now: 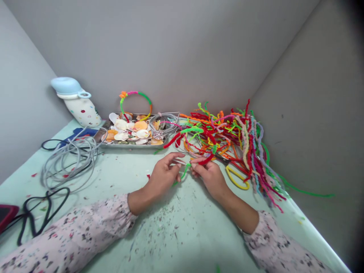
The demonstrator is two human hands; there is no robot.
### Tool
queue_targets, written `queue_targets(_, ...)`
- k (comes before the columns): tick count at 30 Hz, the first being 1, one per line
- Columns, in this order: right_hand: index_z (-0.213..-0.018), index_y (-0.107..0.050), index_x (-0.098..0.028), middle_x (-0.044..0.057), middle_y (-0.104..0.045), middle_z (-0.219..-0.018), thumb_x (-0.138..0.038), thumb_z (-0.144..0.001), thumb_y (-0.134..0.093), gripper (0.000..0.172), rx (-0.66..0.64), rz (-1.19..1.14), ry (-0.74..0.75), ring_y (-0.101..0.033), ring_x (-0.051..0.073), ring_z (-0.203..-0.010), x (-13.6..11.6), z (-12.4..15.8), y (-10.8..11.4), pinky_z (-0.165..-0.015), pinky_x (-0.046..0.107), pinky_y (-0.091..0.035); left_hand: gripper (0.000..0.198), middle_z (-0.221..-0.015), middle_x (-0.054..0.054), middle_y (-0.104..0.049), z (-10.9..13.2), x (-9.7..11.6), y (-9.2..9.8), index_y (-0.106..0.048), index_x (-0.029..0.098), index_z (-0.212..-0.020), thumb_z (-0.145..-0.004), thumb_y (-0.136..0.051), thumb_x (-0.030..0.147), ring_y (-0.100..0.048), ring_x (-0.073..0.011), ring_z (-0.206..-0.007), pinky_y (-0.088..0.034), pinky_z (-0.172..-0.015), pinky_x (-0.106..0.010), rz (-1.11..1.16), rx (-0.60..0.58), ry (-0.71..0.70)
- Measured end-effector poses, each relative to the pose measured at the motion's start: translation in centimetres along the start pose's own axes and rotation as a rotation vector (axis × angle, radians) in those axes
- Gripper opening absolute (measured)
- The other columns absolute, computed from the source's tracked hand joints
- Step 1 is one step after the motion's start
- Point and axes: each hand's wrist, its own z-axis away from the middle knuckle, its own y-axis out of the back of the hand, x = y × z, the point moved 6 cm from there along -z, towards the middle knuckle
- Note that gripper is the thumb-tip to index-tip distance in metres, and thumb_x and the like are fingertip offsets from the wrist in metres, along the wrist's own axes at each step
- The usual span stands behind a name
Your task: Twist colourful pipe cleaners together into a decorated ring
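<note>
Both hands work on a hoop of wire point(195, 129) wrapped with red and green pipe cleaner, which arches up behind them. My left hand point(165, 170) is closed with thumb and fingertips around the bare pale stretch of the hoop. Opposite it, my right hand point(209, 175) pinches the hoop where red wrapping meets a short green coil. From between the hands a green pipe cleaner point(184, 173) hangs as a loose tail toward the table. The fingertips partly hide the join.
Behind the hands stands a metal tray point(133, 146) of seashells with a finished-looking colourful ring point(149, 99). At right lies a heap of pipe cleaners point(227, 129) beside yellow-handled scissors point(239, 178). Coiled grey wire point(71, 159), black cord point(34, 227) and a bottle point(82, 110) are left.
</note>
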Motion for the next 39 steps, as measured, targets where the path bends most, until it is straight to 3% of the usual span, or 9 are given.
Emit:
queue_targets(4,-0.082,-0.062,-0.016,-0.002,-0.061,-0.061,-0.030,-0.068,-0.066,0.020,0.032,-0.189,-0.070,-0.051,0.009,-0.052,0.6,-0.4,0.4,-0.050,0.022,-0.038,0.035,-0.106,-0.004,-0.055,0.4,1.3,0.9,-0.057,0.023,-0.114,-0.080,-0.052,0.017,-0.053,-0.0068,-0.062,-0.043,-0.054,-0.021,-0.266,0.136,-0.251)
queue_targets(8,-0.080,-0.062,-0.016,-0.002,-0.061,-0.061,-0.029,-0.067,-0.067,0.019,0.006,-0.247,-0.083,-0.051,0.009,-0.051,0.9,-0.5,0.4,-0.047,0.020,-0.036,0.031,-0.106,-0.005,-0.050,0.8,2.3,1.0,-0.061,0.022,-0.108,-0.079,-0.057,0.013,-0.054,-0.0113,-0.078,-0.047,-0.071,-0.026,-0.516,0.194,-0.440)
queue_targets(14,-0.080,-0.063,-0.016,-0.002,-0.062,-0.063,-0.027,-0.069,-0.065,0.015,-0.067,-0.211,-0.080,-0.051,0.008,-0.053,0.9,-0.4,0.0,-0.050,0.021,-0.038,0.022,-0.102,-0.005,-0.050,0.9,2.8,0.8,-0.063,0.021,-0.094,-0.073,-0.067,0.015,-0.054,-0.0186,-0.097,-0.047,-0.086,-0.034,-0.641,0.217,-0.586)
queue_targets(21,-0.081,-0.064,-0.018,-0.002,-0.062,-0.064,-0.027,-0.071,-0.064,0.013,-0.106,-0.205,-0.067,-0.051,0.009,-0.054,0.9,-0.4,-0.1,-0.052,0.022,-0.038,0.015,-0.097,-0.004,-0.051,0.9,2.5,0.6,-0.063,0.020,-0.087,-0.074,-0.068,0.015,-0.055,-0.0170,-0.092,-0.048,-0.083,-0.033,-0.650,0.185,-0.590)
queue_targets(34,-0.082,-0.064,-0.017,-0.001,-0.062,-0.065,-0.029,-0.072,-0.065,0.015,-0.135,-0.172,-0.048,-0.051,0.009,-0.055,0.7,-0.3,-0.1,-0.054,0.023,-0.038,0.015,-0.095,-0.003,-0.050,0.8,2.3,0.5,-0.064,0.020,-0.091,-0.078,-0.063,0.013,-0.053,-0.0145,-0.088,-0.045,-0.077,-0.028,-0.611,0.111,-0.614)
queue_targets(39,-0.082,-0.063,-0.018,-0.001,-0.062,-0.064,-0.029,-0.072,-0.064,0.015,-0.129,-0.159,-0.046,-0.052,0.010,-0.056,0.6,-0.3,-0.1,-0.054,0.024,-0.039,0.012,-0.091,-0.003,-0.051,0.9,2.6,0.5,-0.064,0.019,-0.088,-0.078,-0.064,0.013,-0.054,-0.0140,-0.086,-0.046,-0.076,-0.027,-0.588,0.133,-0.618)
